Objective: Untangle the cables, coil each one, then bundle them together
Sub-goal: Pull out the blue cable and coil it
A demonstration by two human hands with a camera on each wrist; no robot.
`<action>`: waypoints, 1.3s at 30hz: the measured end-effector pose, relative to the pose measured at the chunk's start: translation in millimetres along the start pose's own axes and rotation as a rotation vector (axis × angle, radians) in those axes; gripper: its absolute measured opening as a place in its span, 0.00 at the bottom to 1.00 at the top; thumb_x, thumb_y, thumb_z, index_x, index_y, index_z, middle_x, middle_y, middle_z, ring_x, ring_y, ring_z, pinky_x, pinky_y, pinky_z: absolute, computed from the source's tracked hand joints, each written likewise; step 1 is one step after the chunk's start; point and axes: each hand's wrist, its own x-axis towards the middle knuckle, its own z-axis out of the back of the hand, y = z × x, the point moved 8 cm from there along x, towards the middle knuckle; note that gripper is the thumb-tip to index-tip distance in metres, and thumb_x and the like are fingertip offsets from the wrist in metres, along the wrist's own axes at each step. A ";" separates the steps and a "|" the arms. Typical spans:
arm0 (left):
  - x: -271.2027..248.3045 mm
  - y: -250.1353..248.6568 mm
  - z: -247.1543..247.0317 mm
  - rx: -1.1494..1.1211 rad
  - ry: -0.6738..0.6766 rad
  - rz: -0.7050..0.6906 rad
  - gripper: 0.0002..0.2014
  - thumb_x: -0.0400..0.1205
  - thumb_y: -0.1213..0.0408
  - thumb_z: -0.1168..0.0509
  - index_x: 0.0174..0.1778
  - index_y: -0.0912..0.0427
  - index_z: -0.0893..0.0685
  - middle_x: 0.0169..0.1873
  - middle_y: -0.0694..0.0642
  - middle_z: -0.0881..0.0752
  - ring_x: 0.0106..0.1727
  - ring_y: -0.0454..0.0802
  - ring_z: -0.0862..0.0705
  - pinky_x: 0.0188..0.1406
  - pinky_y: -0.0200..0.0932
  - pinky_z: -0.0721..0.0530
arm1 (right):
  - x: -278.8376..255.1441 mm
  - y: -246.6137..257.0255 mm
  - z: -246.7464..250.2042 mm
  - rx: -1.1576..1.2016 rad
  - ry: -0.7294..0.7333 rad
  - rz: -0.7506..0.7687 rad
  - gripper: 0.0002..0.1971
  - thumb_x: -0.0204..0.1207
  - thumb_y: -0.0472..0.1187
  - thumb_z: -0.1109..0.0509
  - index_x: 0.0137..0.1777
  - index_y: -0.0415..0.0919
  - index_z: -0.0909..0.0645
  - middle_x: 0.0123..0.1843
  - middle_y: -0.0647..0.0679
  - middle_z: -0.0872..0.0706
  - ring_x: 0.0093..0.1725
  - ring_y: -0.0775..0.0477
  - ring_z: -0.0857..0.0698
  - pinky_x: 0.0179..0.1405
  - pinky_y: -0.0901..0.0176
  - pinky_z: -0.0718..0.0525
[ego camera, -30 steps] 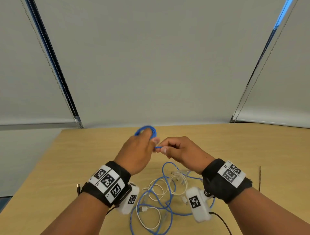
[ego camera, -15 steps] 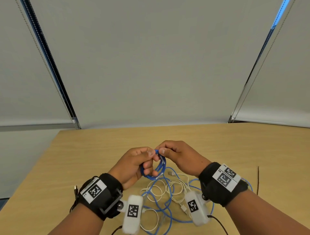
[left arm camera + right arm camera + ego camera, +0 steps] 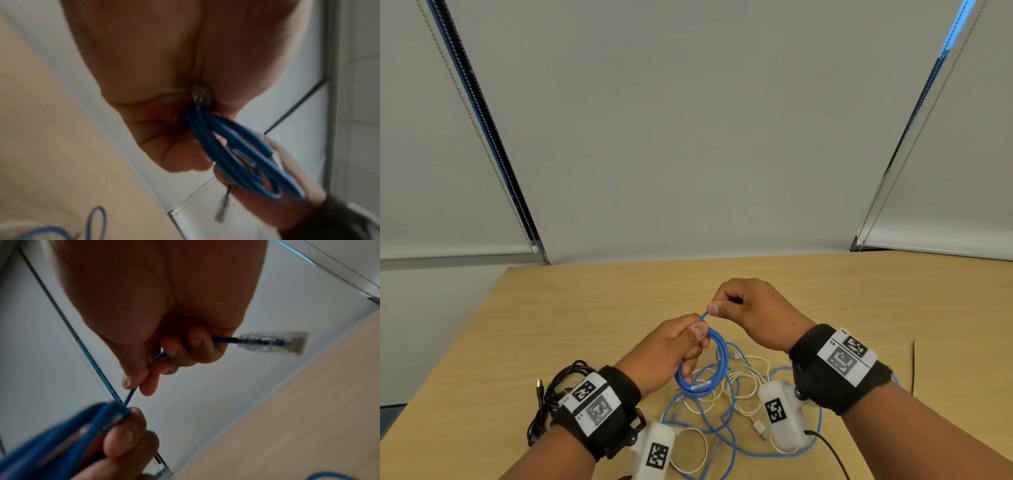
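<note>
Head view: left hand (image 3: pixel 671 346) grips the blue coil (image 3: pixel 705 370) above the desk (image 3: pixel 585 308); right hand (image 3: pixel 750 308), at one o'clock from it, pinches the tail near its plug (image 3: pixel 271 343). Pulling hard could spring the loops loose into the tangle (image 3: pixel 722 421) below.

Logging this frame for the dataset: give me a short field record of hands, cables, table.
left hand: grips the blue coil, held above the table
right hand: pinches the coil's free end; clear plug sticks out past the fingers
loose cables: blue cable and white cable tangled on the table
black cable: on the table by the left wrist
table: light wood
</note>
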 end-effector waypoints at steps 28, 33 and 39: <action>-4.6 -9.9 37.0 -0.013 -0.598 -0.170 0.15 0.89 0.63 0.40 0.39 0.53 0.13 0.39 0.45 0.09 0.27 0.41 0.21 0.30 0.34 0.21 | -21.9 -17.4 -52.7 0.509 0.002 -0.282 0.08 0.82 0.43 0.27 0.45 0.40 0.13 0.32 0.49 0.25 0.31 0.51 0.31 0.34 0.55 0.29; -5.0 -16.1 45.2 0.356 -0.615 -0.238 0.13 0.89 0.62 0.40 0.39 0.49 0.18 0.43 0.52 0.18 0.29 0.44 0.16 0.31 0.27 0.24 | -23.1 -25.4 -57.9 0.673 -0.004 -0.377 0.07 0.84 0.41 0.30 0.44 0.44 0.14 0.34 0.51 0.22 0.29 0.55 0.27 0.31 0.61 0.23; 0.1 -13.2 53.5 0.673 -0.527 -0.250 0.13 0.87 0.51 0.42 0.46 0.51 0.16 0.41 0.49 0.21 0.40 0.47 0.18 0.41 0.42 0.21 | -22.6 -23.1 -46.7 0.555 0.118 -0.398 0.11 0.87 0.41 0.37 0.43 0.41 0.18 0.44 0.47 0.17 0.29 0.52 0.19 0.24 0.60 0.23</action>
